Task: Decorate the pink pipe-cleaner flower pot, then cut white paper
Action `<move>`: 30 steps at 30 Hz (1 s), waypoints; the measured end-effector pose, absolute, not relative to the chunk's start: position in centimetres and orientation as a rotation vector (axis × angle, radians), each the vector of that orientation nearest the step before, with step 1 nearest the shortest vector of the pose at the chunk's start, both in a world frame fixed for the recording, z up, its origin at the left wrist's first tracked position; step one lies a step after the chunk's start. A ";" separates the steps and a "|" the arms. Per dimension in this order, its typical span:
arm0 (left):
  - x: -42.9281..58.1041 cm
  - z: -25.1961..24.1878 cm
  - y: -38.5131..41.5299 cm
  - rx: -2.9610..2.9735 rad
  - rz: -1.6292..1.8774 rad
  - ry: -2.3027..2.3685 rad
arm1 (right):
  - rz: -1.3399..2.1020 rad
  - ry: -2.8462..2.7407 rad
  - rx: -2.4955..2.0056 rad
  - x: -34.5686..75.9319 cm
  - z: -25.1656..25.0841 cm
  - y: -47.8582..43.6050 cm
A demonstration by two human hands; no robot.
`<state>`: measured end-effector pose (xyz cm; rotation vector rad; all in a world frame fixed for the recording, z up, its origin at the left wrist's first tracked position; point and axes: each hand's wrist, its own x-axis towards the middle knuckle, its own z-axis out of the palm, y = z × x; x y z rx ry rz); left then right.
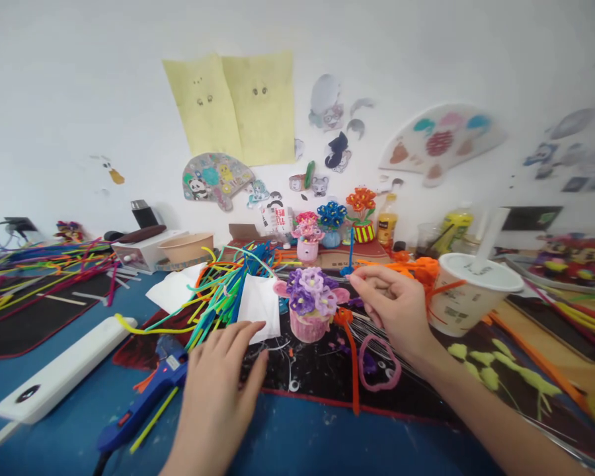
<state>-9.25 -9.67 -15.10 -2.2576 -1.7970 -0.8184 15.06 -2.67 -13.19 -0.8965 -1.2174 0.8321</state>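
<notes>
My left hand point(223, 377) lies flat on the black mat point(317, 377) with its fingers stretched out, fingertips at the edge of a white paper sheet point(260, 305). My right hand point(394, 307) hovers to the right of a small pink pot of purple pipe-cleaner flowers point(310, 301). Its fingers are curled in a pinch near an orange pipe cleaner point(350, 344); what they hold is not clear. A pink pipe-cleaner loop point(379, 367) lies below the right wrist.
A blue glue gun point(143, 396) and a white power strip point(59, 373) lie at the left. A heap of coloured pipe cleaners point(223, 284) spreads behind the paper. A white lidded cup with a straw point(469, 291) stands right. Finished flower pots point(332, 225) line the wall.
</notes>
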 end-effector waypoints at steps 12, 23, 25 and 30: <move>-2.6 -15.8 -4.8 -2.288 -0.802 -2.116 | 0.775 -1.259 -0.852 15.8 -12.7 -2.9; -2.0 -15.7 -4.1 -2.242 -1.116 -2.059 | -0.345 -1.897 -0.696 18.0 -10.4 -4.6; -2.1 -15.5 -4.4 -2.222 -1.176 -2.058 | -0.345 -1.896 -0.679 18.0 -10.3 -4.8; -2.0 -15.3 -5.1 -2.220 -1.342 -1.946 | -0.324 -1.934 -0.723 17.3 -11.0 -4.5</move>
